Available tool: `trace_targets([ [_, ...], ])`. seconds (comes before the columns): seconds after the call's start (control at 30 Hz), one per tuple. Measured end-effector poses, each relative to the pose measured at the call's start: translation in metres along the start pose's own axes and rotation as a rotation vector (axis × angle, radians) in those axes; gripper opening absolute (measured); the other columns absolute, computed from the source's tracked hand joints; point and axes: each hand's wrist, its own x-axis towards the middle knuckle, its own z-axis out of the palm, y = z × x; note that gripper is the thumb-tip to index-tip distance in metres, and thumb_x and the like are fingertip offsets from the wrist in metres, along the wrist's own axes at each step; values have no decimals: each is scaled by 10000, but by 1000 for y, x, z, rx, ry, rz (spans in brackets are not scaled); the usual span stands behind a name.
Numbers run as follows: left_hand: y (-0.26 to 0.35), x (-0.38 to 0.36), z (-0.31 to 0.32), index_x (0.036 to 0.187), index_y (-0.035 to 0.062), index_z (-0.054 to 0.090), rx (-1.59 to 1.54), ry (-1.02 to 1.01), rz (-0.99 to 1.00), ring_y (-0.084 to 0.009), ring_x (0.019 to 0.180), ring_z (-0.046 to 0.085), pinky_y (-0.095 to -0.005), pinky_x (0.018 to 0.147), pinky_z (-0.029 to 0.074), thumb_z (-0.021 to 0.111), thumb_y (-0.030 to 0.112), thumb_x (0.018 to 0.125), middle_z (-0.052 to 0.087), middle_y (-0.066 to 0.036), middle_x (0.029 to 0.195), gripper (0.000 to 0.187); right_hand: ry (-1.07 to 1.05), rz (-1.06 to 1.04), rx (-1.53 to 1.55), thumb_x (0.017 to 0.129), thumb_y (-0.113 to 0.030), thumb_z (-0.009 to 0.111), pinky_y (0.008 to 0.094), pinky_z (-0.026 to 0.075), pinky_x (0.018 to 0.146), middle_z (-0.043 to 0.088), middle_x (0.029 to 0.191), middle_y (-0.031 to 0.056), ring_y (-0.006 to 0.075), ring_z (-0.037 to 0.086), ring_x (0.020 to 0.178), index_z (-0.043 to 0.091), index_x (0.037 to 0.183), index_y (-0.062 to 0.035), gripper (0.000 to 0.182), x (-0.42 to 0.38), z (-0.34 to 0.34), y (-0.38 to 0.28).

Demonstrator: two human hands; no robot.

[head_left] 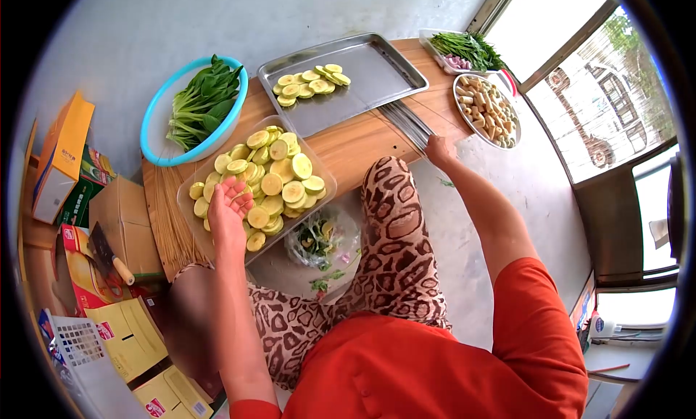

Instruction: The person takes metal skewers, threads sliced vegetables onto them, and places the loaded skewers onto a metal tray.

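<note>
My left hand (230, 201) is palm up with its fingers spread, over the left side of a clear plastic tub (328, 178) heaped with zucchini slices (272, 183). Nothing shows in its palm. At the table's right front edge, my right hand (439, 151) is closed round the ends of several thin metal skewers (407, 123), which point toward the metal tray (370, 93). More zucchini slices (313, 84) lie in rows on that tray, behind the tub.
A blue-rimmed basin (148, 133) of leafy greens stands at the left. Bamboo sticks (170, 216) lie beside the tub. Cut pieces fill a plate (487, 111) at the right. A cleaver (109, 254) rests among boxes. A bag of scraps (319, 236) sits below the table.
</note>
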Motion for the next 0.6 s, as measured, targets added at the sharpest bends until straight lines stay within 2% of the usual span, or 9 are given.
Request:
trace_targets([
  [0.03,0,-1,2,1135,47,546,-4,5,-3,-168,797,587,-306,741,476,424,385,959,604,-84,989,400,-35,15,-24,783,-204,593,464,495,787,660,976,186,365,634,933,649,943,-71,216,-4,0,-1],
  [0.3,-9,4,8,1125,36,555,110,-20,27,-155,766,592,-292,703,488,406,350,976,612,-82,962,378,-6,8,18,787,-219,581,462,494,759,653,919,185,376,621,911,650,904,-75,198,-4,11,-4],
  [0.37,-8,2,11,1122,37,558,120,-23,39,-154,757,594,-286,693,491,398,345,982,614,-83,955,375,-78,-19,-44,815,-149,548,430,502,764,663,971,173,345,636,940,671,923,-77,178,-2,5,-6],
  [0.6,-7,1,7,1112,38,568,111,-57,62,-149,756,596,-278,687,490,390,331,987,618,-75,942,365,-93,-17,-20,795,-185,542,420,504,778,671,941,161,326,645,922,704,885,-100,204,-8,-17,-12],
])
